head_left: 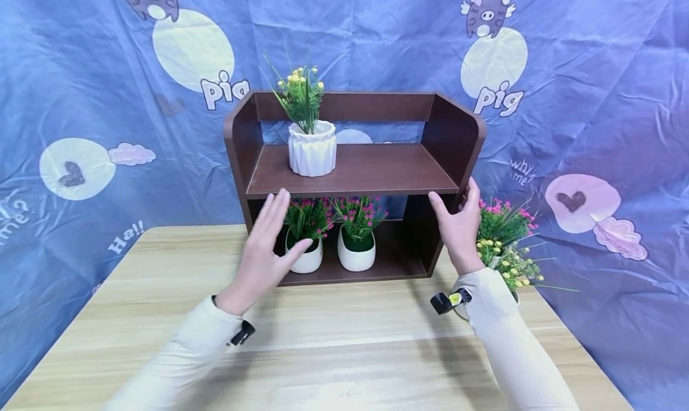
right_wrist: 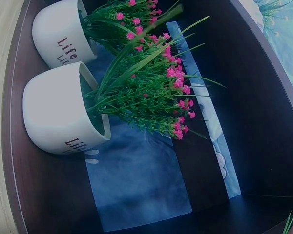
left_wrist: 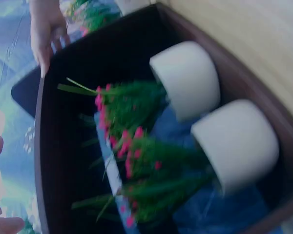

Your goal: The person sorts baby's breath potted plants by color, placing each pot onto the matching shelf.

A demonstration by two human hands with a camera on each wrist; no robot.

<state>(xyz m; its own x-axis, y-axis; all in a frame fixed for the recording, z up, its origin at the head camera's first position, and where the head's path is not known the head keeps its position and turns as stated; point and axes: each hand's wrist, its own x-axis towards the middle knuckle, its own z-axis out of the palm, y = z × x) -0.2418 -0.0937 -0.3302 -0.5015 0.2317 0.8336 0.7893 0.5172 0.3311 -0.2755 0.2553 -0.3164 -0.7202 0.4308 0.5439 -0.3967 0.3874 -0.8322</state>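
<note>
A dark brown two-level shelf [head_left: 371,166] stands on the table. My left hand [head_left: 265,246] is in front of its left part, fingers straight and thumb spread, holding nothing. At the right side panel, my right hand [head_left: 460,228] grips the shelf, thumb at the front edge and fingers round the outer face. On the upper board stands a ribbed white pot [head_left: 312,151] with yellow flowers. Two smooth white pots with pink flowers, a left one [head_left: 307,258] and a right one [right_wrist: 53,112], stand on the lower level; "Life" is printed on them.
Right of the shelf, partly behind my right forearm, are more potted plants with pink flowers [head_left: 503,219] and yellow flowers [head_left: 517,267]. A blue cloth with pig prints [head_left: 344,34] hangs behind the light wooden table [head_left: 334,339].
</note>
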